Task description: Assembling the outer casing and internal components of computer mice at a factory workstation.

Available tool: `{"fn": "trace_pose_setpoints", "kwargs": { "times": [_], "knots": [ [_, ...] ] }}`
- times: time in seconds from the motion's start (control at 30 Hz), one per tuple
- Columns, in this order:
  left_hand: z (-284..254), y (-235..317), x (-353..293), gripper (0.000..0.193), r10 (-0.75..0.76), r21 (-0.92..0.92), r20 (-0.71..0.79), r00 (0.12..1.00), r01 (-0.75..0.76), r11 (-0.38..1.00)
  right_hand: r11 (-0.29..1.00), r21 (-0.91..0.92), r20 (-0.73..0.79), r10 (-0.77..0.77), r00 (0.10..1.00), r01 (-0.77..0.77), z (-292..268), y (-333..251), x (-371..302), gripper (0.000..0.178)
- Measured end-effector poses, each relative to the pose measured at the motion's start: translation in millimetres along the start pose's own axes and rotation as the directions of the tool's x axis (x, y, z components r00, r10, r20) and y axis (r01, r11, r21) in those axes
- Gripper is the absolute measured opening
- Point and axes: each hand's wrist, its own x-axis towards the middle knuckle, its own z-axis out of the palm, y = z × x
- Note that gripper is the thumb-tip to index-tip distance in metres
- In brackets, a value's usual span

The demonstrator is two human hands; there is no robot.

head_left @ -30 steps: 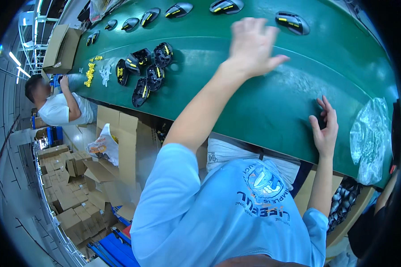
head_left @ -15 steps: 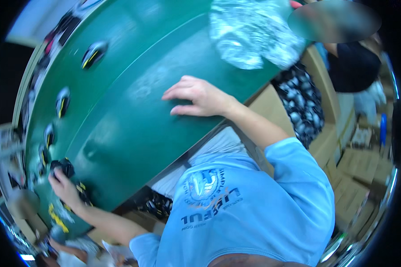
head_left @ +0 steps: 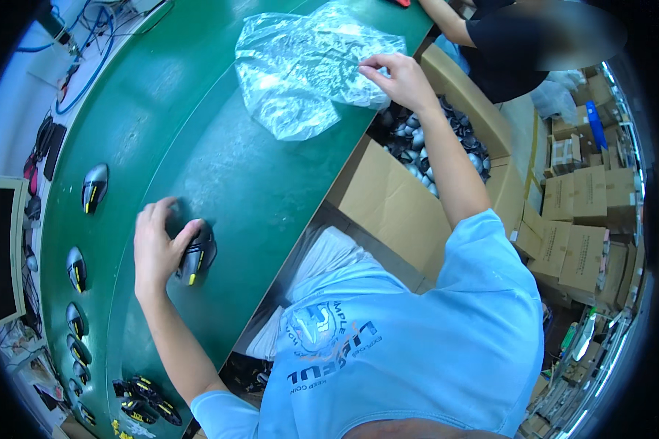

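My left hand (head_left: 157, 245) is over the green table with its thumb and fingers apart. Its thumb tip overlaps the upper end of a black and grey computer-mouse-shaped part (head_left: 199, 254) with a yellow strip; whether it presses on it I cannot tell. To the right, my right hand (head_left: 404, 82) is above the edge of a crumpled clear plastic bag (head_left: 289, 80). Thumb and forefinger are drawn together in a pinch there; what lies between them, if anything, is hidden.
Similar mouse-shaped parts (head_left: 95, 188) line the table's left side, with a pile (head_left: 148, 401) at the near left. An open carton (head_left: 392, 197) of silver and black shells stands at the right. A person in black (head_left: 501, 55) is beyond it; a monitor (head_left: 0, 249) is at far left.
My left hand has moved from the near-left pile to mid-table, where a mouse-shaped part now lies beside it. My right hand has moved from bare table to the bag's edge. The whole view has shifted.
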Motion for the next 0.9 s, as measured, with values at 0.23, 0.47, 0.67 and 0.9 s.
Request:
{"fn": "trace_pose_setpoints", "kwargs": {
  "times": [0.23, 0.47, 0.67, 0.9],
  "knots": [
    [14, 8, -57, 0.080, -0.059, 0.085, -0.133, 0.989, 0.070, 0.994, 0.987, -0.136, 0.077, 0.100, 0.992, -0.089, 41, 44, 52, 0.028],
    [43, -6, -114, 0.078, -0.171, 0.036, -0.226, 0.959, 0.184, 0.982, 0.997, -0.074, 0.086, -0.018, 0.996, 0.024, 67, 57, 71, 0.025],
    [50, 1, -99, 0.067, -0.049, -0.060, -0.357, 0.933, 0.030, 0.998, 0.437, 0.897, 0.131, -0.110, 0.985, -0.071, 27, -72, 10, 0.009],
    [64, 26, -86, 0.086, -0.063, -0.062, -0.415, 0.908, 0.040, 0.997, 0.403, 0.884, 0.359, -0.260, 0.896, -0.237, 118, -235, -35, 0.015]
  ]
}}
